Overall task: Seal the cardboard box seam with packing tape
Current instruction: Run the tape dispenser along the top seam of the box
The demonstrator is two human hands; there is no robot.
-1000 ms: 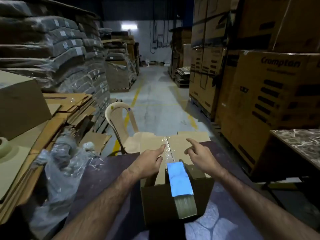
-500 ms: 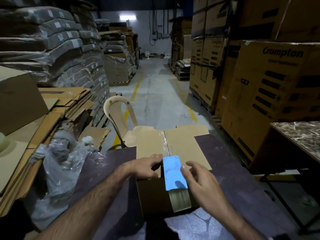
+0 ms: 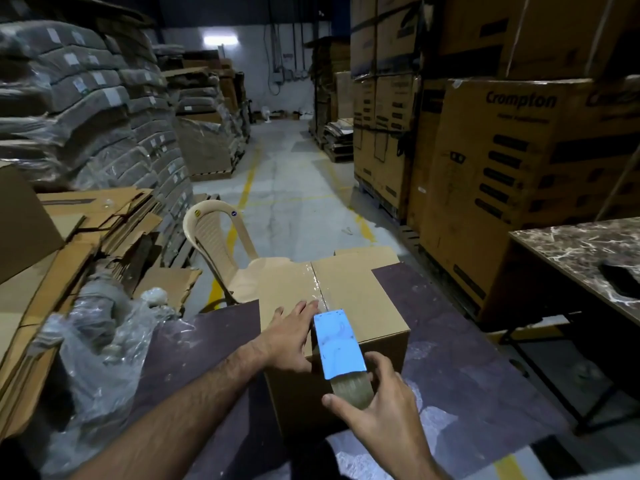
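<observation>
A brown cardboard box (image 3: 360,299) stands on a dark table, its top flaps closed and a glossy strip of clear tape (image 3: 315,282) running along the centre seam. A tape dispenser (image 3: 339,344) with a light blue cover and a brownish roll hangs over the box's near top edge. My left hand (image 3: 289,336) lies flat on the left flap, fingers spread, touching the dispenser's left side. My right hand (image 3: 375,407) wraps around the roll at the dispenser's lower end, in front of the box's near face.
The dark table (image 3: 460,362) carries the box. Crumpled clear plastic (image 3: 93,355) and flattened cardboard (image 3: 79,216) lie at left. A beige plastic chair (image 3: 221,247) stands behind the box. A marble-top table (image 3: 581,251) is at right, tall stacked cartons (image 3: 512,161) behind it.
My right hand came off the box top and down to the roll, closing on it. My left hand slid back toward me along the left flap. The view shifted slightly.
</observation>
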